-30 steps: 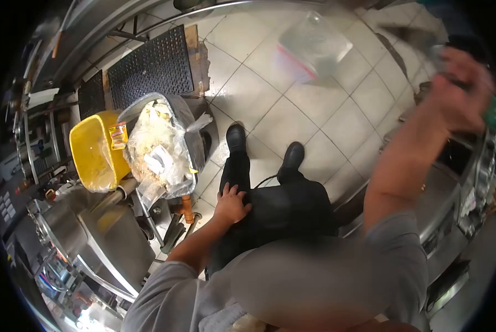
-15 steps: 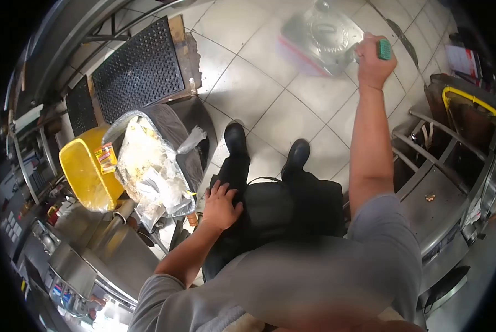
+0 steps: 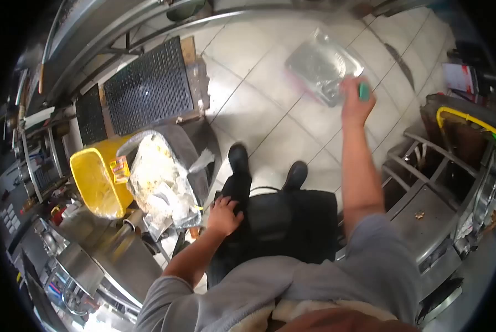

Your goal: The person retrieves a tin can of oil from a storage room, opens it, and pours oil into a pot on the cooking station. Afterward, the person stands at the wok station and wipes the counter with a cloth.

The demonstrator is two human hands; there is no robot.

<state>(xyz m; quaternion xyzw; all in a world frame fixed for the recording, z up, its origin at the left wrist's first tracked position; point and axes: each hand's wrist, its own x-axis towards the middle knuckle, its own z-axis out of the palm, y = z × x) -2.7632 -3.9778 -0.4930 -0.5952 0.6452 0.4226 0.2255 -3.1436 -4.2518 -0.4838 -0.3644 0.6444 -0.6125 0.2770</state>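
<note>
My right hand (image 3: 358,105) is stretched out ahead, its fingers wrapped round a small green object (image 3: 363,92). Only the green end shows clearly; the rest is blurred or hidden in my fingers. Just beyond that hand is a clear, rectangular, plastic-looking container (image 3: 320,61) above the pale floor tiles, with a faint reddish edge. The hand overlaps its near right corner, and I cannot tell whether they touch. My left hand (image 3: 225,216) rests on my dark-clothed leg, fingers spread and holding nothing.
Left of my legs stand a lined bin (image 3: 190,145) full of pale scraps and a yellow tub (image 3: 93,180). Black perforated mats (image 3: 148,86) lie beyond them. Steel equipment (image 3: 422,213) with open compartments stands at the right; more steelwork (image 3: 120,260) is at the lower left.
My right hand has come from the far right to the clear container, bringing the green object. My left hand has stayed on my leg. The view has shifted slightly.
</note>
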